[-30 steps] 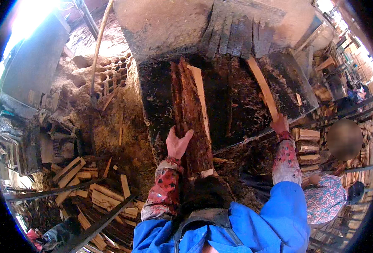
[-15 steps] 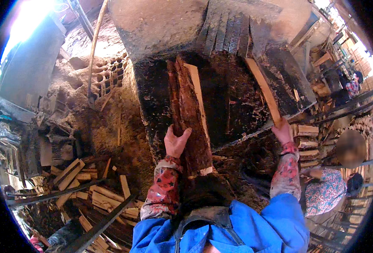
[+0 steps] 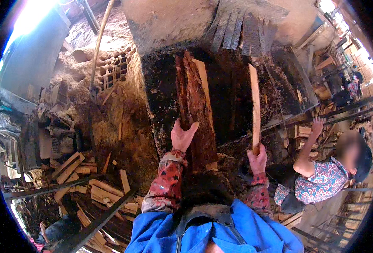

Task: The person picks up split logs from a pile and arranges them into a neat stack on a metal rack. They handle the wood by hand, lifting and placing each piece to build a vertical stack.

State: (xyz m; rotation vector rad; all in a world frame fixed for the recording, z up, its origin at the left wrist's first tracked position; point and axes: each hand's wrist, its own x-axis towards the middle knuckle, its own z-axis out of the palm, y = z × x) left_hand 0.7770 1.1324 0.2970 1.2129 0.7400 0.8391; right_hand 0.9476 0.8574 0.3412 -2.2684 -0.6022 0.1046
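Rough brown bark covers a long wooden slab (image 3: 201, 114) lying lengthwise in front of me on a blackened surface; a pale cut edge runs down its right side. My left hand (image 3: 184, 135) is on its lower left part, thumb across the bark and fingers curled at the side. To the right, a narrow pale wood strip (image 3: 254, 105) points away from me, its near end gripped in my right hand (image 3: 257, 159). The fingers of that hand are closed around it.
Dark hanging flaps (image 3: 241, 33) border the blackened surface at the back. Split firewood (image 3: 106, 192) lies in a heap at lower left, crossed by a dark metal bar (image 3: 98, 223). A long pole (image 3: 100, 46) leans at upper left. A person in a patterned shirt (image 3: 321, 181) is close at right.
My right hand has come left and toward me, bringing the strip nearer the slab and straighter. My left hand stays on the slab. The person at right now has an arm raised.
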